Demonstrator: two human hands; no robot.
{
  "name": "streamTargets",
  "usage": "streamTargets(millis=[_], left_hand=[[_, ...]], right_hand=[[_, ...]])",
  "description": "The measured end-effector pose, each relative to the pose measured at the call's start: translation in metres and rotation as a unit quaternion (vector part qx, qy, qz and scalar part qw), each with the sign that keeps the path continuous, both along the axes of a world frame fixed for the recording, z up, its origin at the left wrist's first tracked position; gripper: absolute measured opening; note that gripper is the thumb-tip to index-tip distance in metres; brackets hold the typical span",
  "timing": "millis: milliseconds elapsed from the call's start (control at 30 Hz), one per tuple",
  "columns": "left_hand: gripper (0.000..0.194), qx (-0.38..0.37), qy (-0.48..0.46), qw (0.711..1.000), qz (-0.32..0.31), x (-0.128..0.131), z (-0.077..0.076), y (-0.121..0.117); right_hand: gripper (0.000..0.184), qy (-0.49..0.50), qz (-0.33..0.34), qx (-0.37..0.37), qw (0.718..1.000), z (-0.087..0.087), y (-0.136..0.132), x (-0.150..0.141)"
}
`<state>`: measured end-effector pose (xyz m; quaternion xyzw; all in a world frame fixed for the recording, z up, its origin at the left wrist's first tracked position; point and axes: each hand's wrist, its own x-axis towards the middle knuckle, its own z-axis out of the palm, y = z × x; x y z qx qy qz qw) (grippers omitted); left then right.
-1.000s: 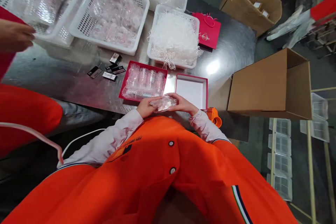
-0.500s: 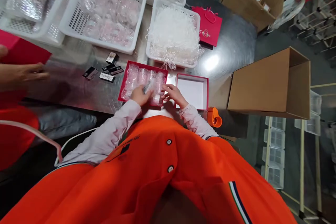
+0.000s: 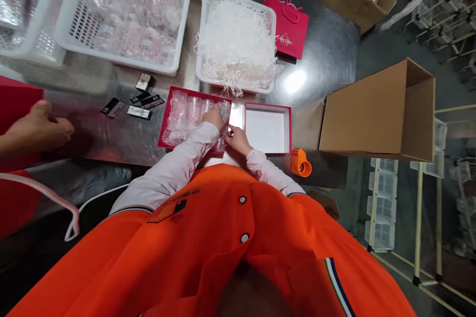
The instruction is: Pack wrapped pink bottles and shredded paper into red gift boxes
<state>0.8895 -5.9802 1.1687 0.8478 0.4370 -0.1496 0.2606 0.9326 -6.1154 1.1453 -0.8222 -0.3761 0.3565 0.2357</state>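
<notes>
A red gift box [image 3: 163,126] lies in front of me, filled with bubble-wrapped tubes or bottles [image 3: 193,109] side by side. My left hand [image 3: 214,118] reaches over its right end, fingers closed on a small clear-wrapped item [image 3: 224,108], mostly hidden by the hand. At the box's right wall, my right hand [image 3: 239,140] has its fingers curled against the rim. Close on the right sits a second red-edged box part [image 3: 268,128], white and bare inside. Several small black-and-white cartons [image 3: 140,112] are scattered left of the gift box.
White baskets hold bubble-wrapped goods [image 3: 134,34] and white shredded paper [image 3: 238,39]. Behind stands a red paper bag [image 3: 288,27]. An orange tape dispenser [image 3: 300,162] and a cardboard carton [image 3: 364,109] are at right. At left, a co-worker's hand [image 3: 40,129] is beside a red box [image 3: 18,104].
My left hand has moved right and away from me, to the gift box's right end. My right hand's fingers have drawn in at the rim. The co-worker's hand has changed its pose.
</notes>
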Motion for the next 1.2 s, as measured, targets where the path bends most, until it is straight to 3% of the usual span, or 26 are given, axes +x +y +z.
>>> streamTargets(millis=[100, 233, 400, 467, 533, 600, 767, 933, 1067, 1200], left_hand=[[0.051, -0.004, 0.053, 0.996, -0.074, 0.015, 0.010, 0.004], [0.042, -0.046, 0.120, 0.983, -0.132, 0.029, 0.019, 0.020], [0.039, -0.132, 0.122, 0.982, -0.052, 0.001, 0.017, 0.052], [0.041, -0.095, 0.129, 0.986, -0.048, -0.017, 0.014, 0.055], [0.050, -0.005, 0.116, 0.992, -0.041, -0.031, 0.010, 0.049], [0.065, 0.038, 0.075, 0.996, -0.028, -0.039, 0.006, 0.039], [0.063, 0.010, 0.059, 0.998, -0.022, -0.043, 0.000, 0.018], [0.065, -0.012, 0.075, 0.997, 0.011, -0.044, 0.000, 0.022], [0.057, -0.024, 0.105, 0.993, -0.039, -0.044, 0.010, 0.033], [0.053, -0.024, 0.093, 0.990, -0.100, -0.035, 0.036, 0.057]], right_hand=[[0.014, -0.021, 0.007, 0.005, 1.000, -0.005, -0.004, -0.004], [0.016, -0.003, 0.000, 0.022, 1.000, -0.008, -0.009, -0.009], [0.024, 0.000, 0.004, 0.019, 1.000, -0.006, -0.011, -0.012], [0.026, 0.000, 0.006, 0.013, 1.000, -0.005, -0.010, -0.012], [0.029, -0.001, 0.009, 0.003, 1.000, -0.003, -0.009, -0.011], [0.030, -0.006, 0.014, -0.007, 1.000, -0.001, -0.008, -0.009], [0.028, -0.011, 0.029, -0.022, 0.999, 0.002, -0.008, -0.008], [0.021, -0.015, 0.037, -0.021, 0.999, 0.006, -0.007, -0.006], [0.023, -0.026, 0.051, -0.035, 0.998, 0.012, -0.003, 0.008], [0.026, -0.062, 0.096, -0.066, 0.991, 0.020, -0.004, 0.018]])
